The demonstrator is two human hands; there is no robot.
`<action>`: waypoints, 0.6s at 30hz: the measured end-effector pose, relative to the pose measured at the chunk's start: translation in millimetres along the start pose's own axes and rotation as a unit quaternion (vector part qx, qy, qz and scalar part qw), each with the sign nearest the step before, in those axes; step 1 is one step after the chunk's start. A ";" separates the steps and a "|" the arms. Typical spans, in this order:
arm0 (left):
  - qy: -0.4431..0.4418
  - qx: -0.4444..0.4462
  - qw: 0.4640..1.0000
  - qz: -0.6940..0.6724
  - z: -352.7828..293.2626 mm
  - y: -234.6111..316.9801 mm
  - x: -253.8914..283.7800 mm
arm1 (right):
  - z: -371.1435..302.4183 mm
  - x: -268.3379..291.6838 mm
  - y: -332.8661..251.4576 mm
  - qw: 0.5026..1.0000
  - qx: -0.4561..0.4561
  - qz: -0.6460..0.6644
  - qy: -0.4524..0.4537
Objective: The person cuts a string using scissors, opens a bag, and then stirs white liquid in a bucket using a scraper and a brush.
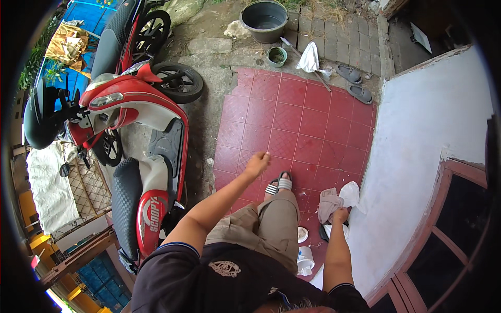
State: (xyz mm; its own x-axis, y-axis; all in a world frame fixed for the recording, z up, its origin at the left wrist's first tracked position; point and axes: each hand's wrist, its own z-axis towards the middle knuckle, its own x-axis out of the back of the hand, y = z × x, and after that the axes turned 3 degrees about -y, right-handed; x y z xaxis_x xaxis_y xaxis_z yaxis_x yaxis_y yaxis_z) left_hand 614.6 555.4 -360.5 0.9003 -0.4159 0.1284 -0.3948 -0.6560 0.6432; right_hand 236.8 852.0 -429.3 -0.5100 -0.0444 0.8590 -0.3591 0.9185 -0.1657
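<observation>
The right hand (340,215) is low down by the white wall (433,115), and its fingers look closed on a pinkish gray cloth (329,202). The cloth is bunched up and hangs over the edge of the red tile floor (286,117), near the wall. A white crumpled thing (350,193) is just beside it, on the wall side, and I can't tell if the hand holds that too. The left hand (258,165) is out in front, well apart from the right one, with the red tiles under it. Its fingers are bent in, but I can't tell if they pinch something tiny. Below it are the person's feet in striped sandals (284,182). Near the right arm there is a white tub (306,255), and a small round white dish (302,235) is a bit farther out. On the left is a red and white scooter (151,211) with a dark seat. At the far end of the tiles are a big dark bucket (268,36), a little green pot (277,63), a white rag (309,57) by a stick (322,81), and two gray shoes (360,94).
</observation>
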 end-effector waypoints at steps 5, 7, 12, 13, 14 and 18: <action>0.054 -0.001 0.996 -0.065 48.6 39.5 101.1 | 26.9 -25.5 -63.9 0.994 0.001 -0.068 -0.086; 0.061 0.018 0.995 -0.077 68.9 60.5 124.0 | 48.7 -45.6 -110.0 0.993 0.025 -0.053 -0.098; 0.069 0.100 0.988 -0.096 139.4 124.1 151.6 | 125.3 -89.4 -251.9 0.977 0.115 0.022 -0.178; 0.050 0.068 0.994 -0.073 154.7 136.1 156.0 | 141.2 -95.8 -284.3 0.979 0.110 0.053 -0.165; 0.034 0.039 0.997 -0.050 168.5 146.4 159.3 | 156.7 -99.9 -316.5 0.982 0.087 0.060 -0.154; 0.050 -0.010 0.999 -0.011 219.3 176.8 165.9 | 217.4 -112.0 -458.3 0.954 0.117 0.160 -0.226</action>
State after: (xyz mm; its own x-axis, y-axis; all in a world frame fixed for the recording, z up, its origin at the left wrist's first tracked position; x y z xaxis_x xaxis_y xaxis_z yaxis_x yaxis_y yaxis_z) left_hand 653.9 232.3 -390.9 0.9232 -0.3354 0.1876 -0.3712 -0.6514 0.6617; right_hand 288.5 350.7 -554.9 -0.8890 0.0097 0.4577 -0.2660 0.8027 -0.5337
